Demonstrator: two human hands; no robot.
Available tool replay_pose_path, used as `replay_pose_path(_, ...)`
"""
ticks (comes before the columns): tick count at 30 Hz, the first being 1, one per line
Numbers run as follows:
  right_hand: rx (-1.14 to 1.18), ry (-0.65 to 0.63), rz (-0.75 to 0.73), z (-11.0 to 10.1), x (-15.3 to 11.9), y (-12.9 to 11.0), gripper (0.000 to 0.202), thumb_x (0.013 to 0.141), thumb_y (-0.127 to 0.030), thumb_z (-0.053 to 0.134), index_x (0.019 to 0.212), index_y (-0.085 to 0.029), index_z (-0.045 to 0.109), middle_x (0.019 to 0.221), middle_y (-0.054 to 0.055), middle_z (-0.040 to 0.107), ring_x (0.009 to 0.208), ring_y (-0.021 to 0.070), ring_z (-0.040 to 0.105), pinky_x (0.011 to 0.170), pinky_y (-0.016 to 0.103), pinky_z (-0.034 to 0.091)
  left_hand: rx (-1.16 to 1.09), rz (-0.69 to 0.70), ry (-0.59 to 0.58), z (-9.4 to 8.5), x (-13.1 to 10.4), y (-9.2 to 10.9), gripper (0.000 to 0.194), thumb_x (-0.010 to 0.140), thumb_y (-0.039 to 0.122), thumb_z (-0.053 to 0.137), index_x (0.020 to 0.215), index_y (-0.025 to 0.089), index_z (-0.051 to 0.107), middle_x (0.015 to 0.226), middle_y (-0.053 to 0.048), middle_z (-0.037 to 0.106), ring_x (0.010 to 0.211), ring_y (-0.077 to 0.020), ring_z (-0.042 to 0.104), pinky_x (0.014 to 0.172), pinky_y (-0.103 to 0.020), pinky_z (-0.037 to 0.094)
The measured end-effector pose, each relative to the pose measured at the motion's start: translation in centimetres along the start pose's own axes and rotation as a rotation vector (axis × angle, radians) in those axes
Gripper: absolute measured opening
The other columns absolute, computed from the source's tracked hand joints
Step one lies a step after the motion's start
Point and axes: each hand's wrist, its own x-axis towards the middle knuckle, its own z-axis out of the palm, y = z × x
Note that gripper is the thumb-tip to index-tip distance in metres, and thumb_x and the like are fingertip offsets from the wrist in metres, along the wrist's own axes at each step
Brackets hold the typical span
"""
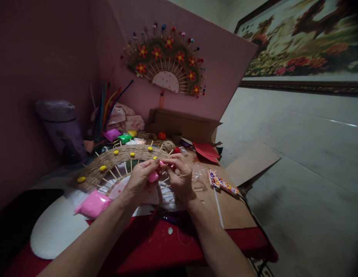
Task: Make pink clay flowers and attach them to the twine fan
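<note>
Both of my hands meet above a half-round fan of twine and sticks [124, 154] on the table. Pink clay [152, 177] sits in my left hand [142, 175], and a smaller pink bit [161, 163] is pinched between the fingertips of both hands. My right hand [180, 175] has its fingers bent around that small bit. Yellow clay ovals [102, 168] dot the twine band. A bag of pink clay [95, 204] lies left of my left forearm.
Patterned glue gun [222, 184] on cardboard [239, 213] at right, scissors [170, 217] near the front, red sheets [206, 151] behind. A purple container [63, 132] and colored pipe cleaners [104, 107] stand at left. A finished fan [164, 63] hangs on the wall.
</note>
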Motion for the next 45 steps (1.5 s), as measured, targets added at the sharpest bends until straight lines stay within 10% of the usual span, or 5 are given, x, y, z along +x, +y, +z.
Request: replay_pose_path(45,-0.018,0.008,-0.017,-0.02,0.09,0.05,0.006,0.084,-0.019,0.060,0.086,-0.020,0.066,0.086,0.002,0.056,0.080,0.0132,0.056,0.064,0.025,0.046,0.013,0.019,0.032,0.06,-0.13,0.06,0.028,0.058,0.032,0.081,0.066,0.011,0.064,0.056,0.001,0.056,0.046,-0.0032,0.045,0.041,-0.012,0.034)
